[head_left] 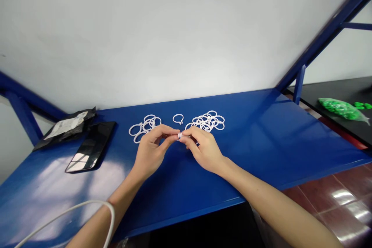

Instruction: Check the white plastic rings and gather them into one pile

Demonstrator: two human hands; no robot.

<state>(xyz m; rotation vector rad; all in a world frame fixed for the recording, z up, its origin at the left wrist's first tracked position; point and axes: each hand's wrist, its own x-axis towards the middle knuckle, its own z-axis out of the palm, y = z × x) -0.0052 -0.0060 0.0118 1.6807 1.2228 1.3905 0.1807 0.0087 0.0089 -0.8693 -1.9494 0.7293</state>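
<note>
Over the middle of the blue table (188, 182), my left hand (150, 150) and my right hand (205, 150) meet fingertip to fingertip. Both pinch a small white plastic piece (179, 135), mostly covered by the fingers; its full shape cannot be made out. Just beyond it lies a single white plastic ring (178, 114) with a small knob on its rim. A loose group of similar white rings (148, 119) lies beyond my left hand. Another, denser heap of white rings (205, 120) sits behind my right hand, which partly hides it.
On the left are a black phone (94, 145) and a black plastic package (69, 124) with a white label. A white cable (66, 211) loops across my left forearm. Blue metal braces (299, 85) flank the table. A bag of green pieces (341, 108) rests on a black surface at right.
</note>
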